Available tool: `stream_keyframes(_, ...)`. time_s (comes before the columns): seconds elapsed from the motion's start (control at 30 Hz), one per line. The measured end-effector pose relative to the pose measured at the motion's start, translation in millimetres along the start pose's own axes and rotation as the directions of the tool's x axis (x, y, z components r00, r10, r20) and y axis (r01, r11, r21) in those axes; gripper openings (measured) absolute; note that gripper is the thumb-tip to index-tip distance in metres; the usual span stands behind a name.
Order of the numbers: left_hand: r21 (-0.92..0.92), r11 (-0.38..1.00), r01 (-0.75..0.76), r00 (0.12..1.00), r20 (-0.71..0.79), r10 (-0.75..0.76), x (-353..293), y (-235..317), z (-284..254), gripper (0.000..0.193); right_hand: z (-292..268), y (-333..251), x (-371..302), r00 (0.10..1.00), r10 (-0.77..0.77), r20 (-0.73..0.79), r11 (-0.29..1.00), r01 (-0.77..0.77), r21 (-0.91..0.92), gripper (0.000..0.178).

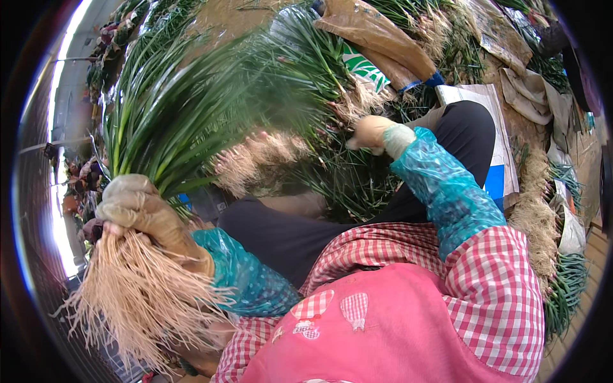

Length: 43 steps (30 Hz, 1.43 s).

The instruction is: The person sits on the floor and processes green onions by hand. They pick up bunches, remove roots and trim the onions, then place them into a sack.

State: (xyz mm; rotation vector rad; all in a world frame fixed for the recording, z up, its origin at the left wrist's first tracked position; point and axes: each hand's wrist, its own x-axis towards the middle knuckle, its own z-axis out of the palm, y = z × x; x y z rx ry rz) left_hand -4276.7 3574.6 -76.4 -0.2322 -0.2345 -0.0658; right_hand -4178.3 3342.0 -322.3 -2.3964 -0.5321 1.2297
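At the left, my gloved left hand (137, 207) is closed around a thick bunch of green onions (169, 121). Their long green leaves fan up and to the right, partly smeared by motion, and pale stringy roots (143, 287) hang below the fist. My gloved right hand (372, 135) is lower than a heap of more green onions (341, 105), beside their roots. Its fingers curl downward and look closed; what they hold, if anything, is hidden. Another cluster of roots (258, 159) lies between my two hands, partly behind the raised leaves.
My bent legs (463, 131) frame loose leaves (351, 185) on the ground. Brown sacking (377, 38) lies at the back, and a white and blue printed sack (495, 147) beside my right knee. Green onions with roots (536, 217) line the right side. A wall (38, 191) stands far left.
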Motion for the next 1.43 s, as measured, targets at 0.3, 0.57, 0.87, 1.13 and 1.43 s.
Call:
stream_keyframes(0.3, 0.034, 0.997, 0.074, 0.994, 0.084, -0.077, 20, 57, -22, 0.031, -45, -162, -100, 0.62, -0.745, -0.248, 0.237, 0.593, 0.77, 0.025)
stream_keyframes(0.57, -0.084, 0.996, -0.017, 0.967, 0.252, 0.038, -55, 38, 15, 0.023, -22, -117, 31, 0.806, -0.392, -0.444, 0.606, 0.589, 0.534, 0.029)
stream_keyframes(0.87, -0.209, 0.977, 0.049, 0.942, 0.334, 0.024, -77, -8, 31, 0.01, -24, -196, 147, 0.805, -0.482, -0.347, 0.721, 0.589, 0.364, 0.047)
stream_keyframes(1.13, -0.049, 0.997, -0.063, 0.931, 0.356, 0.076, -97, 20, 53, 0.009, 2, -11, 200, 0.781, -0.552, -0.291, 0.616, 0.147, -0.774, 0.022)
stream_keyframes(1.43, 0.28, 0.706, -0.651, 0.707, 0.563, 0.428, -233, 152, 85, 0.021, 109, 172, 146, 0.968, 0.154, -0.2, 0.982, -0.127, 0.142, 0.031)
